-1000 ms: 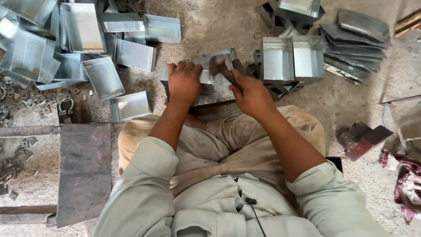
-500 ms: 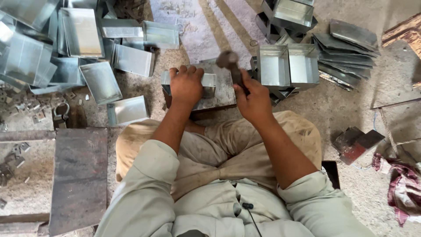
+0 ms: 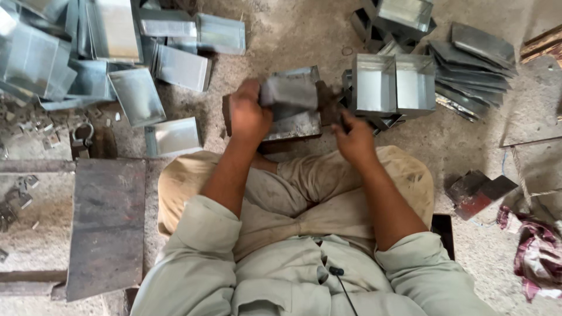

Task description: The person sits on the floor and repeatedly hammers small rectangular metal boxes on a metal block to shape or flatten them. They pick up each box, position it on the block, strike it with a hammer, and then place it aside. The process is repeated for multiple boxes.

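We sat cross-legged on the sandy floor (image 3: 293,35). Our left hand (image 3: 249,114) was closed over the near left edge of a folded sheet-metal piece (image 3: 291,93), holding it on a dark block (image 3: 293,126) just ahead of our knees. Our right hand (image 3: 353,139) was curled tight round the handle of a hammer (image 3: 329,102), whose blurred head sat at the piece's right end; we could not tell whether it touched. Two open metal boxes (image 3: 395,85) stood just right of the hammer, flat sheets (image 3: 474,58) were stacked beyond them, and folded trays (image 3: 134,93) lay at left.
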